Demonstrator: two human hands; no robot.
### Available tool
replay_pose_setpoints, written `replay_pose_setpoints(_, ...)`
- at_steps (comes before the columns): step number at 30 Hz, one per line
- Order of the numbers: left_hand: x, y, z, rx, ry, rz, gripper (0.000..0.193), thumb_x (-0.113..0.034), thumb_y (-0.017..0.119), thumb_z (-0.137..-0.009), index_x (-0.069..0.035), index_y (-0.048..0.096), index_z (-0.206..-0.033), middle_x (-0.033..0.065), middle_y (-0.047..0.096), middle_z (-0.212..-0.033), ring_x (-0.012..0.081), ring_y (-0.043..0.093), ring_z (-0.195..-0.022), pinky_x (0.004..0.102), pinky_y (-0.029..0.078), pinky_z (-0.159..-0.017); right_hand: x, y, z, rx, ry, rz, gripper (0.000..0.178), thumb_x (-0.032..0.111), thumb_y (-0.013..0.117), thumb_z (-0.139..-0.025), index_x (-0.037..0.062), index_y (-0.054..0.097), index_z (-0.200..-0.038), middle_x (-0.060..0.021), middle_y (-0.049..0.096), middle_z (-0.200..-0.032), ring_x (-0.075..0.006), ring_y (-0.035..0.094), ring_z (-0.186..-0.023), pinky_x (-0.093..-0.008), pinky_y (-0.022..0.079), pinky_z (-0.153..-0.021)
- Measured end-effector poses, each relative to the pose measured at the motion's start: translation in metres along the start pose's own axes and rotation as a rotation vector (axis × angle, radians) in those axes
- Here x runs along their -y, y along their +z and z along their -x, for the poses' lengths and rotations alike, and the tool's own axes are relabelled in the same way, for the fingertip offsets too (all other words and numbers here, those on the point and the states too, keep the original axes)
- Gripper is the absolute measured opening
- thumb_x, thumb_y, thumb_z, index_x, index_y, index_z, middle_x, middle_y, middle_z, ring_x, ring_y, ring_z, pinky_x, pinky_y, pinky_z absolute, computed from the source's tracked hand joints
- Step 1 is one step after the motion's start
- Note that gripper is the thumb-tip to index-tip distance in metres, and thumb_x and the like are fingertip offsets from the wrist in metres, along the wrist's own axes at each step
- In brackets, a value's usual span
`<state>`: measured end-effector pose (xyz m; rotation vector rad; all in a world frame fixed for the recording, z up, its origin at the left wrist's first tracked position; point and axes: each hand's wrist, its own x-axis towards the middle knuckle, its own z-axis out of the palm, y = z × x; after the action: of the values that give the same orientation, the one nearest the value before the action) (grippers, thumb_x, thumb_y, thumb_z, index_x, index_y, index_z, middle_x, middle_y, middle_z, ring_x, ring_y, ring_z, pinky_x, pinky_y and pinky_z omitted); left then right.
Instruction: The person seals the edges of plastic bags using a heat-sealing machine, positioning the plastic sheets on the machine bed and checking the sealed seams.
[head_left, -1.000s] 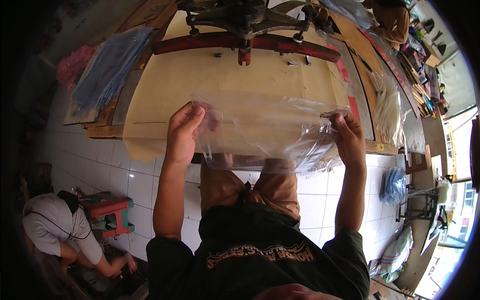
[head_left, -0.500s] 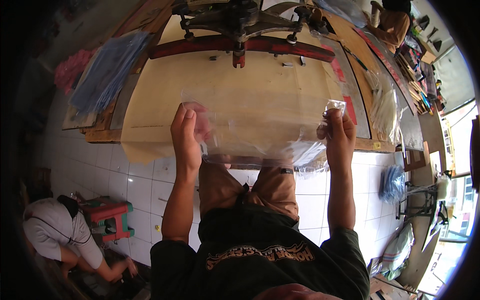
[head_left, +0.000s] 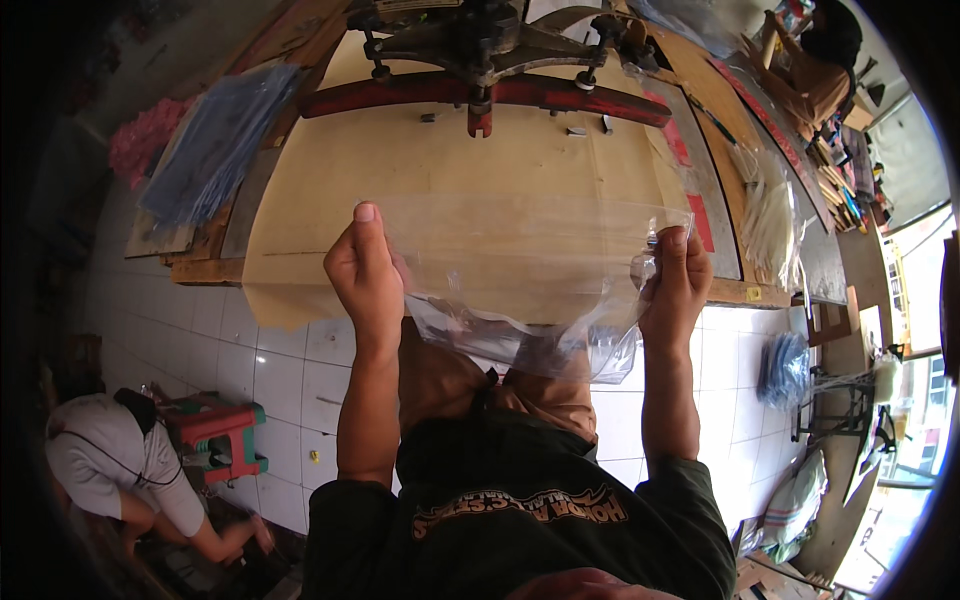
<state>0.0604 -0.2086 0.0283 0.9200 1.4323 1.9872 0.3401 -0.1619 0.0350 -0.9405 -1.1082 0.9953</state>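
Observation:
A clear plastic sheet (head_left: 510, 265) is stretched between my two hands over the near edge of the workbench. My left hand (head_left: 367, 275) pinches its left upper corner, thumb on top. On the other side my right hand (head_left: 677, 280) grips the right edge, with its fingers curled behind the film. The lower part of the sheet sags and folds in front of my legs; whether it is one layer or a bag I cannot tell. Beneath it lies tan paper (head_left: 350, 180) covering the bench top.
A machine with a red curved bar (head_left: 400, 92) spans the far bench. Bluish plastic sheets (head_left: 215, 150) lie left; whitish strips (head_left: 770, 210) hang right. One person (head_left: 130, 460) bends by a red-green stool (head_left: 215, 440) at lower left; another person (head_left: 810, 75) works at upper right.
The sheet has come slightly nearer my body, and its lower part hangs further down. My left hand has shifted a little left and turned thumb-up. The person at upper right has moved.

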Motion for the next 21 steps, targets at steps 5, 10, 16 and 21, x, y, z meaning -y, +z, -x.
replay_pose_setpoints(5,-0.008,-0.008,-0.018,0.333,0.01,-0.027,0.04,-0.037,0.059,-0.105,-0.01,0.054,-0.076,-0.0045,0.05,-0.065,0.0047,0.046,-0.055,0.0234,0.036,-0.049,-0.009,0.002,-0.009,-0.11,-0.039,0.044,0.036,0.039,0.058,-0.106,0.0103,0.059,-0.084,0.0099,0.043,-0.061,0.0006,0.034,-0.049,-0.0204,0.025,-0.044)
replay_pose_setpoints(10,-0.021,-0.016,-0.021,0.596,-0.045,0.108,0.022,-0.02,0.069,-0.097,0.001,0.065,-0.103,0.0053,0.067,-0.089,0.0133,0.061,-0.081,0.0287,0.05,-0.075,-0.01,-0.018,-0.028,-0.044,-0.105,0.144,0.029,0.033,0.059,-0.106,0.0039,0.063,-0.107,0.002,0.057,-0.081,-0.0066,0.052,-0.069,-0.0241,0.043,-0.062)
replay_pose_setpoints(16,-0.046,-0.002,-0.024,0.648,-0.051,-0.018,0.017,-0.01,0.07,-0.096,0.005,0.068,-0.103,0.0042,0.069,-0.088,0.0098,0.063,-0.081,0.0261,0.052,-0.076,0.073,0.016,-0.068,-0.021,-0.988,0.875,0.045,0.016,0.071,-0.093,0.001,0.06,-0.134,-0.0178,0.067,-0.123,-0.0355,0.062,-0.119,-0.0409,0.048,-0.1)
replay_pose_setpoints(21,-0.07,0.024,-0.029,0.795,0.093,-0.215,0.013,-0.008,0.071,-0.095,0.004,0.069,-0.101,0.0039,0.068,-0.087,0.0089,0.063,-0.081,0.0259,0.051,-0.075,0.159,0.109,-0.067,0.92,-0.985,1.138,0.031,0.026,0.075,-0.087,0.0062,0.073,-0.112,-0.0145,0.073,-0.108,-0.0348,0.068,-0.103,-0.0436,0.054,-0.089)
